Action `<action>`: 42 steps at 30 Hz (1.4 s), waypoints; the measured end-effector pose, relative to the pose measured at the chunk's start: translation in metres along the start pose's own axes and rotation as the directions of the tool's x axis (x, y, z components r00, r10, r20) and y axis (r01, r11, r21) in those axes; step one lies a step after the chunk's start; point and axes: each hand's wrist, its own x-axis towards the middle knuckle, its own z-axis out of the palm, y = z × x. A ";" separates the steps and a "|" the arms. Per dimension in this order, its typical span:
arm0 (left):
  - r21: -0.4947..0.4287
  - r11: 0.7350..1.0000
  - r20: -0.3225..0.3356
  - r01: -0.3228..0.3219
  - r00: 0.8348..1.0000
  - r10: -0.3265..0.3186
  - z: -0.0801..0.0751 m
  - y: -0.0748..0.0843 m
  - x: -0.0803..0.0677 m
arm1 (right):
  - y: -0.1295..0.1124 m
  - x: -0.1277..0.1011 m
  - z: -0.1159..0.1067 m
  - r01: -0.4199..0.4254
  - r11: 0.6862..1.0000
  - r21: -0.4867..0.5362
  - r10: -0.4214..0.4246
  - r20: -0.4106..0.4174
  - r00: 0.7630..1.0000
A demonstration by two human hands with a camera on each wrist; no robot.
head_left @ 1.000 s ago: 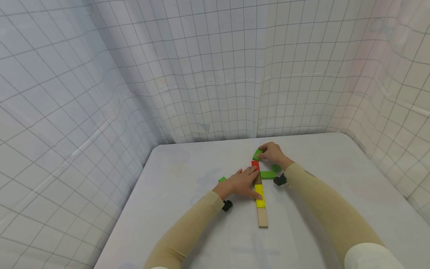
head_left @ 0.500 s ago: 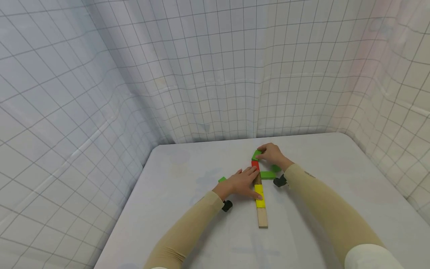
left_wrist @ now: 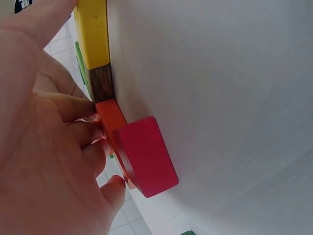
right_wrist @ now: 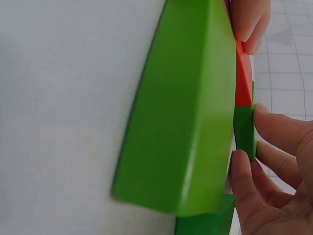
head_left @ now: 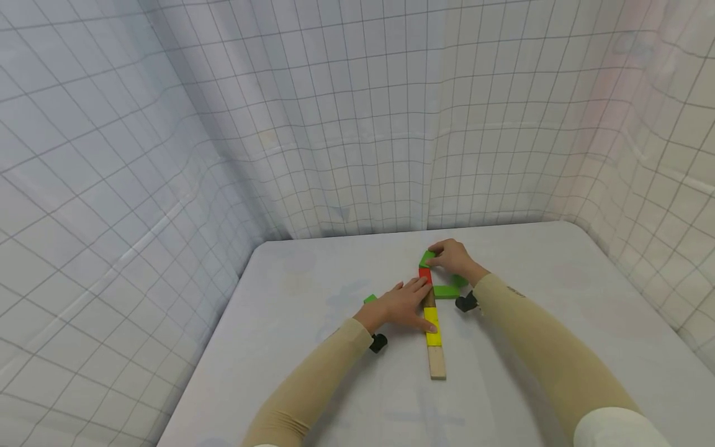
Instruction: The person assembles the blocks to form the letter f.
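A row of blocks runs away from me on the table: a plain wood block (head_left: 437, 364), a yellow block (head_left: 432, 326), a brown block (head_left: 429, 300) and a red block (head_left: 425, 274). My left hand (head_left: 414, 294) lies flat with straight fingers against the row's left side; in the left wrist view its fingers (left_wrist: 83, 142) touch the red block (left_wrist: 144, 157). My right hand (head_left: 440, 258) pinches a green block (head_left: 427, 257) at the far end of the red block. In the right wrist view the fingertips (right_wrist: 274, 128) hold that green block (right_wrist: 244, 131).
Two more green blocks (head_left: 445, 291) (head_left: 460, 279) lie right of the row under my right wrist; the nearest one (right_wrist: 188, 112) fills the right wrist view. Another green block (head_left: 370, 298) lies left of my left hand. Gridded cloth walls (head_left: 346, 124) close in the white table (head_left: 313, 273).
My right hand has brought the green block slightly down, closer to the far end of the red block. The left hand and the row have not moved.
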 end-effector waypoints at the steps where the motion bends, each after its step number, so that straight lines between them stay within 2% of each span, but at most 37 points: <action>1: 0.000 1.000 0.000 0.002 1.000 -0.002 0.000 0.000 0.000 | 0.000 0.000 0.000 0.003 1.000 0.002 -0.003 0.000 1.000; 8: 0.004 1.000 -0.004 0.004 1.000 -0.004 0.003 -0.002 -0.001 | 0.001 -0.002 0.002 -0.005 1.000 0.022 0.005 0.002 1.000; 13: 0.019 1.000 -0.043 0.002 0.999 -0.001 0.006 -0.002 -0.008 | -0.003 -0.004 0.002 0.014 0.999 0.041 -0.014 -0.002 1.000; 16: 0.017 1.000 -0.073 -0.011 0.997 0.013 0.007 0.003 -0.016 | -0.009 -0.006 0.000 0.059 0.997 0.044 -0.058 -0.023 0.998; 20: 0.007 0.997 -0.087 -0.079 0.993 0.079 0.010 0.013 -0.027 | -0.021 -0.008 -0.002 0.149 0.989 0.006 -0.149 -0.044 0.988; 24: -0.003 0.993 -0.085 -0.120 0.989 0.120 0.014 0.023 -0.035 | -0.035 -0.006 -0.003 0.239 0.971 -0.026 -0.239 -0.010 0.971; 28: -0.015 0.995 -0.069 -0.101 0.993 0.100 0.020 0.030 -0.042 | -0.050 -0.005 0.001 0.322 0.946 -0.039 -0.319 0.071 0.945; 32: -0.011 0.996 -0.053 -0.089 0.995 0.088 0.025 0.035 -0.051 | -0.065 -0.009 0.011 0.381 0.925 0.004 -0.377 0.158 0.913; 36: 0.027 0.993 -0.051 -0.115 0.992 0.117 0.031 0.040 -0.062 | -0.076 -0.012 0.020 0.452 0.890 0.063 -0.454 0.231 0.861; 39: 0.053 0.987 -0.046 -0.152 0.987 0.155 0.034 0.046 -0.069 | -0.082 -0.011 0.027 0.509 0.858 0.063 -0.505 0.278 0.817; 42: 0.051 0.982 -0.043 -0.181 0.982 0.183 0.035 0.051 -0.075 | -0.088 -0.012 0.034 0.540 0.839 0.063 -0.527 0.340 0.779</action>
